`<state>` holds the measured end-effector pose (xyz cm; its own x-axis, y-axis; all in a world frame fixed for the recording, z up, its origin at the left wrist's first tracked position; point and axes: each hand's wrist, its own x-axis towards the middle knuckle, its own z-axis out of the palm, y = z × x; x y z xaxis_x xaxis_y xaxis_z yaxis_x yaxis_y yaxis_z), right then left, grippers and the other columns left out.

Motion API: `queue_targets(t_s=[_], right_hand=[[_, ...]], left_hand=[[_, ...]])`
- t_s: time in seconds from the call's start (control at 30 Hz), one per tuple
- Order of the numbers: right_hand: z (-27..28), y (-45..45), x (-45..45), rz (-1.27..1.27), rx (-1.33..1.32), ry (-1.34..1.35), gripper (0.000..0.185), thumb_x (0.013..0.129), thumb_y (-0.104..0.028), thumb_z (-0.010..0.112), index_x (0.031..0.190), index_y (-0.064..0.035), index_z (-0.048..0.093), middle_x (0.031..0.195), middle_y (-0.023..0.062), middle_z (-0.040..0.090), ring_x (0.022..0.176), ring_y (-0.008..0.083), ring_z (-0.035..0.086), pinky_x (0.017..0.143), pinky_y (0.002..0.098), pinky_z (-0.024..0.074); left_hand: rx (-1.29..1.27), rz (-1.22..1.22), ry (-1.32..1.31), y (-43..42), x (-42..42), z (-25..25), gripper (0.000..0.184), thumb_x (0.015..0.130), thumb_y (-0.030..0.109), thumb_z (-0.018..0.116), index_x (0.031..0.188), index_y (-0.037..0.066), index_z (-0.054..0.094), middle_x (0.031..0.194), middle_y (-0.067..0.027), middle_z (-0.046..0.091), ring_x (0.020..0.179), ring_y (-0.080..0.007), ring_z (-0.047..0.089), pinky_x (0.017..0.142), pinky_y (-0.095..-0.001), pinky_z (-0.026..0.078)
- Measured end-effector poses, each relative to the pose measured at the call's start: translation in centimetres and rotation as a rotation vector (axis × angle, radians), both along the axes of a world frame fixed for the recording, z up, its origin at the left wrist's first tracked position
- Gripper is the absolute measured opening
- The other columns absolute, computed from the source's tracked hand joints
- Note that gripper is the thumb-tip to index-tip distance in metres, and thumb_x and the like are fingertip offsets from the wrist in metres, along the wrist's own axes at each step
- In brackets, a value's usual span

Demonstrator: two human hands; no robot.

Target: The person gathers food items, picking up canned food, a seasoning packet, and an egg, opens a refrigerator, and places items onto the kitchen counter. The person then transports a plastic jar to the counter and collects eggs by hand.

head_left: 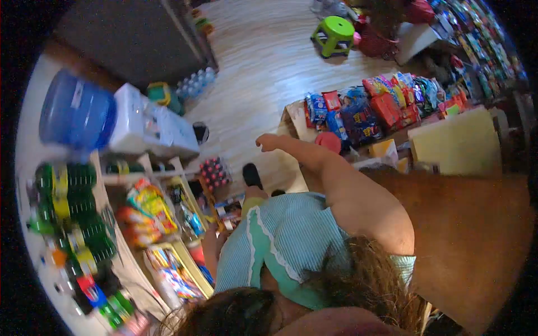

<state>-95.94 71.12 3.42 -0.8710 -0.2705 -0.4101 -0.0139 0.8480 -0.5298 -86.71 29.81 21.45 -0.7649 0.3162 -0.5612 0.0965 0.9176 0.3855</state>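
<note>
My right hand [270,142] is at the end of my outstretched arm, above the wooden floor [241,106]. Its fingers are loosely bent, somewhat blurred, and nothing shows in them. A pink-red round lid [328,142] lies near that forearm, at the edge of the snack display [358,115]. Lower down on the left, my left hand [213,242] is beside the low shelves, close to a yellow-edged bin of small packets [176,274]. Blur and shade hide its fingers, so what it touches cannot be made out.
Green bottles [73,193] line the left shelf. Beyond stand a white dispenser with a blue water jug [75,112] and a pack of clear bottles [195,82]. A green stool [336,29] is at the top. A brown wooden counter [471,235] fills the right side.
</note>
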Motion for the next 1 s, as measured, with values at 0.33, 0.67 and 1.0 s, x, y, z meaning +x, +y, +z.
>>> queue_targets(t_s=[0.33, 0.67, 1.0], right_hand=[[-2.3, 20.1, 3.6, -0.584, 0.193, -0.188, 0.033, 0.068, -0.017, 0.067, 0.098, -0.006, 0.064, 0.086, 0.0154, 0.065, 0.085, 0.0323, 0.063, 0.075, 0.0432, 0.0497], [-4.1, 28.3, 5.8, -0.99, 0.131, -0.512, 0.035, 0.068, -0.02, 0.067, 0.1, -0.0063, 0.065, 0.085, 0.0149, 0.067, 0.081, 0.0308, 0.065, 0.071, 0.0429, 0.0512], [-2.5, 42.9, -6.0, -1.507, -0.043, -0.069, 0.033, 0.065, -0.024, 0.066, 0.093, -0.0052, 0.066, 0.097, 0.0177, 0.065, 0.089, 0.0328, 0.063, 0.077, 0.043, 0.0504]], left_hand=[[-0.039, -0.486, 0.115, 14.6, -31.1, -3.5, 0.046, 0.08, 0.03, 0.061, 0.119, 0.007, 0.051, 0.113, -0.0198, 0.059, 0.104, -0.0375, 0.056, 0.089, -0.0498, 0.04], [-0.064, -0.853, 0.17, 38.8, -51.9, -2.4, 0.049, 0.077, 0.026, 0.064, 0.12, 0.004, 0.052, 0.113, -0.0237, 0.058, 0.105, -0.0384, 0.055, 0.087, -0.0455, 0.044], [-0.144, -0.98, -0.198, 60.9, -58.1, -6.0, 0.056, 0.078, 0.027, 0.065, 0.126, 0.002, 0.049, 0.122, -0.0224, 0.055, 0.114, -0.0358, 0.052, 0.095, -0.0422, 0.041]])
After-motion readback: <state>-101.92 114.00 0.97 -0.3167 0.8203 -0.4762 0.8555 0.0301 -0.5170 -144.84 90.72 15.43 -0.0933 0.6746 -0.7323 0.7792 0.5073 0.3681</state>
